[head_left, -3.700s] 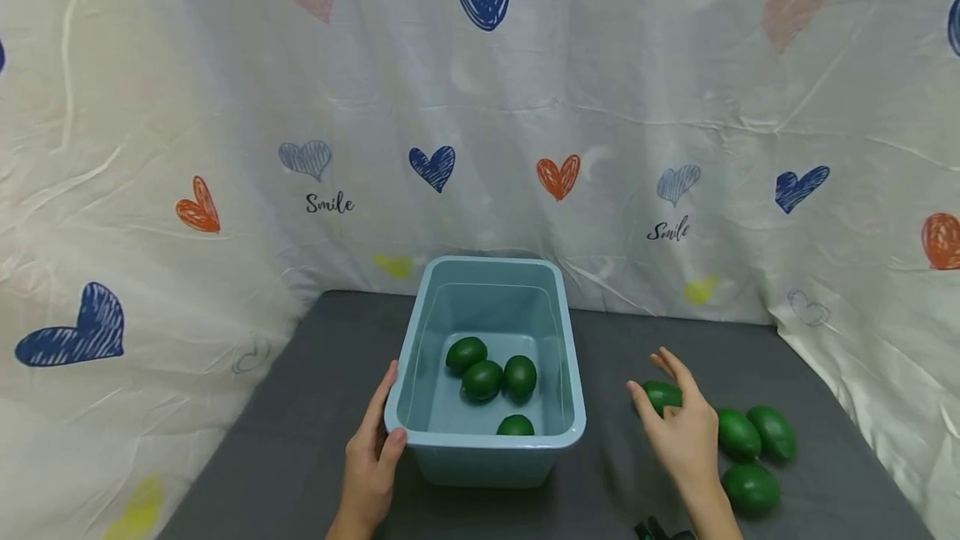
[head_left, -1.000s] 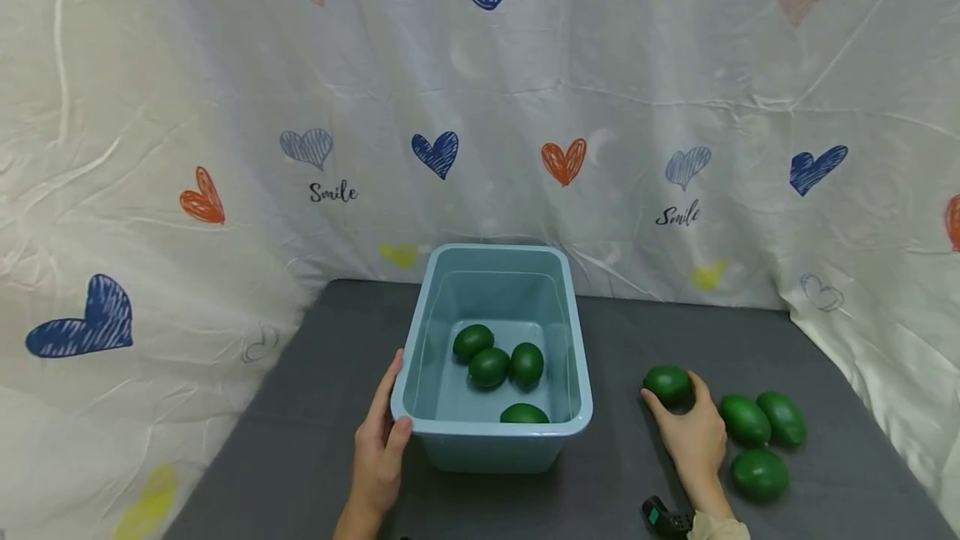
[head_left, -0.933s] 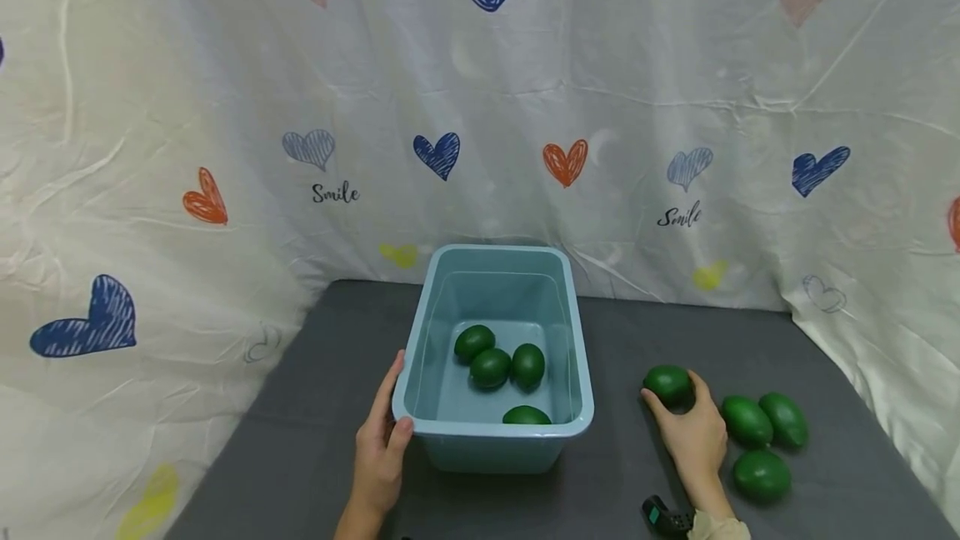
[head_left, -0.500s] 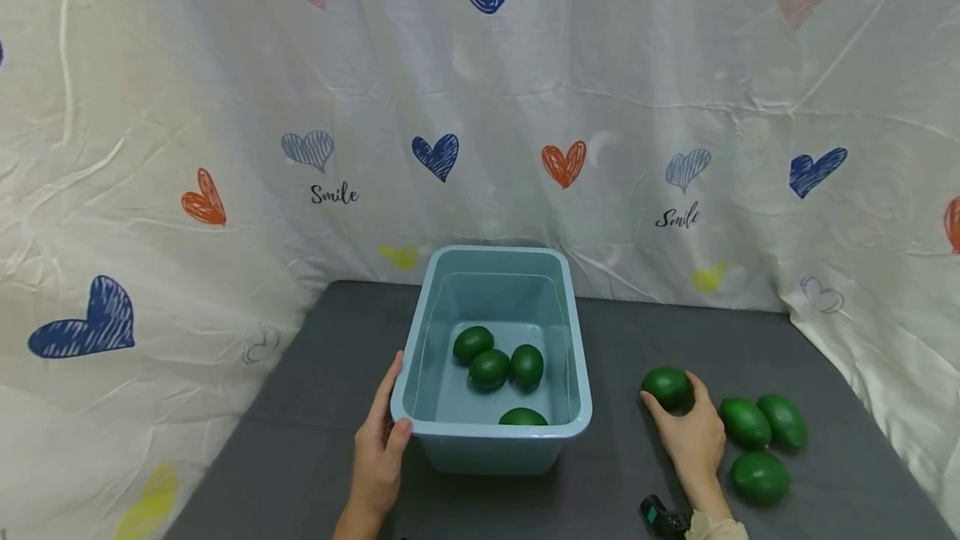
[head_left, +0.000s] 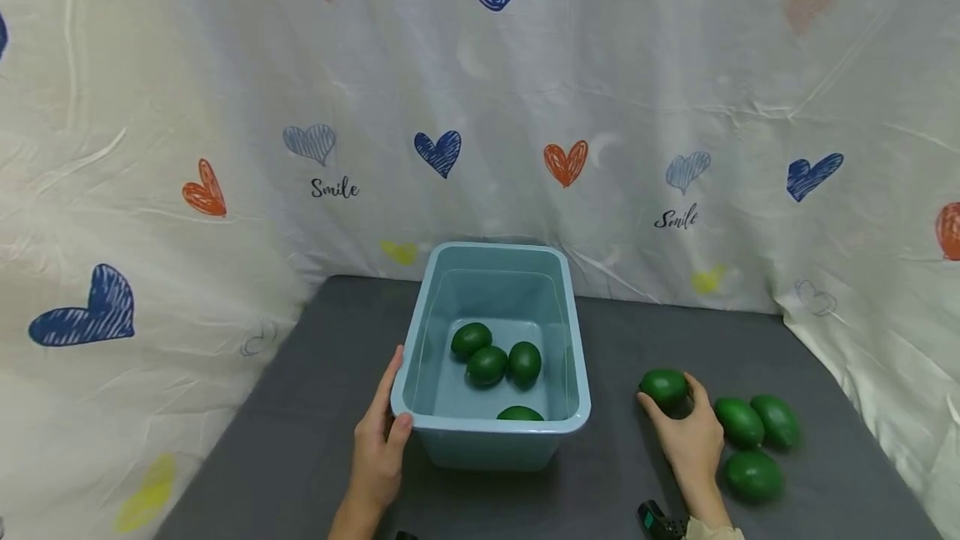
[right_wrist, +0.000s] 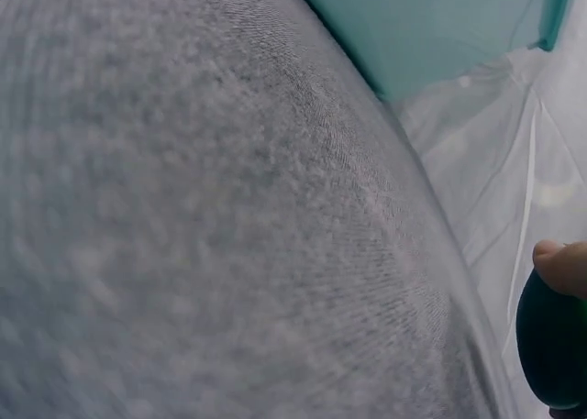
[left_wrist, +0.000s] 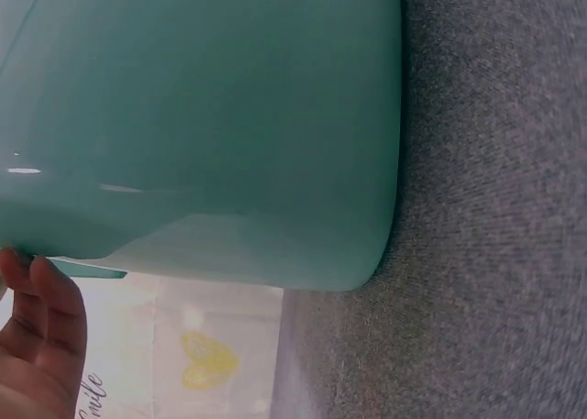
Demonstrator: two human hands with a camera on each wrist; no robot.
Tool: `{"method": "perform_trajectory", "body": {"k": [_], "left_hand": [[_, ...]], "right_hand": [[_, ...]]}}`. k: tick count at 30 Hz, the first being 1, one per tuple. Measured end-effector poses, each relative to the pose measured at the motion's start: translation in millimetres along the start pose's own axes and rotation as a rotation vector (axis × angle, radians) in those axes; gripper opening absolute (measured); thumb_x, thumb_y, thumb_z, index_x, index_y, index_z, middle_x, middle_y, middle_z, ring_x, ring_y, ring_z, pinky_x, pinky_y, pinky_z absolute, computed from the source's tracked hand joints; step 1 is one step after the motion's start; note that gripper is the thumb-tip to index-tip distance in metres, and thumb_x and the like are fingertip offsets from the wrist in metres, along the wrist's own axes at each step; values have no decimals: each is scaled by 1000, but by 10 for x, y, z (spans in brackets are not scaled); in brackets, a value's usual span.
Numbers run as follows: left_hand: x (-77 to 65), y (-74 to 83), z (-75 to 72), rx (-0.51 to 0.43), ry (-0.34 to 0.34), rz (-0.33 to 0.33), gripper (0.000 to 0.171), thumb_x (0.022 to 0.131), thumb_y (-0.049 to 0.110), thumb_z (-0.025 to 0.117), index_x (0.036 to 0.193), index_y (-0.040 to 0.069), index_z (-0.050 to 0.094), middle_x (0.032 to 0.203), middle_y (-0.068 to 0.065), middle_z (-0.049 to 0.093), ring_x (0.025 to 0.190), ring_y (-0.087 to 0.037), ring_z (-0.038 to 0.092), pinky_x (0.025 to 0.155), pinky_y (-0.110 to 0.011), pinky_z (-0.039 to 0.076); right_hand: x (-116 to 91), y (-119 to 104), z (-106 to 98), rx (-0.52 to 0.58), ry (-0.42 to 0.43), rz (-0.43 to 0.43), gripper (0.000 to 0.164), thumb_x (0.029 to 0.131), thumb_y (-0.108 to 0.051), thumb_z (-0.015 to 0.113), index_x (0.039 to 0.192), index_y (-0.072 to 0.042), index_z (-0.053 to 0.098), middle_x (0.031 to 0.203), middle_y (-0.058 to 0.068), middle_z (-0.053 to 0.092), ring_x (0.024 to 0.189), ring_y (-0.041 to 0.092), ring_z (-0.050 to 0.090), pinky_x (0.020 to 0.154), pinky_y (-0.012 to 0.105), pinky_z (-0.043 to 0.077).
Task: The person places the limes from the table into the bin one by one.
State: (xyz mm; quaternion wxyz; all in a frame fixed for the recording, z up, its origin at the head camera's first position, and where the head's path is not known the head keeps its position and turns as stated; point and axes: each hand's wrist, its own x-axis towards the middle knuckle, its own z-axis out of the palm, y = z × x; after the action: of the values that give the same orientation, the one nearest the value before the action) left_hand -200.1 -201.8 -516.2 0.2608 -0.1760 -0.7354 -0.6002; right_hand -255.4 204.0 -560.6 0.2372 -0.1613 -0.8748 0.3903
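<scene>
In the head view a light blue plastic bin [head_left: 491,427] stands on the grey table, with several dark green oval fruits [head_left: 486,366] inside. My left hand [head_left: 377,448] holds its near left corner, thumb on the front rim and fingers along the left side; the left wrist view shows curled fingertips [left_wrist: 57,286] at the bin's rim. To the right of the bin, my right hand [head_left: 690,436] grips one dark green oval fruit [head_left: 663,387] between thumb and fingers. That fruit [right_wrist: 548,346] shows at the right edge of the right wrist view, partly cut off.
Three more green fruits [head_left: 752,475] lie close together just right of my right hand. A black device [head_left: 658,521] sits at my right wrist. Behind the grey table [head_left: 300,407] hangs a white curtain [head_left: 622,65] with printed hearts.
My right hand hovered around the fruit with fingers spread 3.7 seconds ago; now it grips it. Over the last second both hands have stayed nearly still, and the head view has shifted slightly.
</scene>
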Motion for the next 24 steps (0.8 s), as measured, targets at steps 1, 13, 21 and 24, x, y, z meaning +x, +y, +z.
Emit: {"method": "perform_trajectory", "body": {"k": [1, 13, 21, 24], "left_hand": [[0, 7, -17, 11, 6, 16, 71, 102, -6, 48, 168, 11, 31, 170, -22, 33, 155, -12, 37, 116, -15, 35], [-3, -45, 12, -27, -26, 24, 73, 101, -7, 49, 169, 12, 30, 172, -18, 32, 156, -13, 35, 118, -17, 33], [-6, -47, 7, -30, -21, 6, 74, 101, -9, 48, 169, 12, 29, 172, -21, 30, 157, -12, 33, 118, -16, 32], [-11, -44, 1, -32, -15, 6, 74, 101, -9, 48, 169, 13, 29, 171, -25, 29, 157, -12, 33, 118, -16, 32]], "right_hand": [[1, -30, 12, 14, -6, -14, 85, 87, -38, 89, 153, 0, 52, 142, 35, 59, 108, 55, 64, 92, 68, 49], [-93, -209, -136, 39, 36, -33, 82, 84, -32, 91, 151, -1, 55, 141, 34, 61, 109, 54, 65, 93, 69, 48], [-78, -276, -146, 42, 81, -99, 81, 83, -32, 93, 149, -2, 58, 139, 31, 64, 57, 31, 63, 66, 54, 54], [-63, -332, -180, 45, 80, -104, 81, 83, -34, 93, 150, -4, 58, 140, 29, 64, 43, 15, 48, 53, 39, 48]]}}
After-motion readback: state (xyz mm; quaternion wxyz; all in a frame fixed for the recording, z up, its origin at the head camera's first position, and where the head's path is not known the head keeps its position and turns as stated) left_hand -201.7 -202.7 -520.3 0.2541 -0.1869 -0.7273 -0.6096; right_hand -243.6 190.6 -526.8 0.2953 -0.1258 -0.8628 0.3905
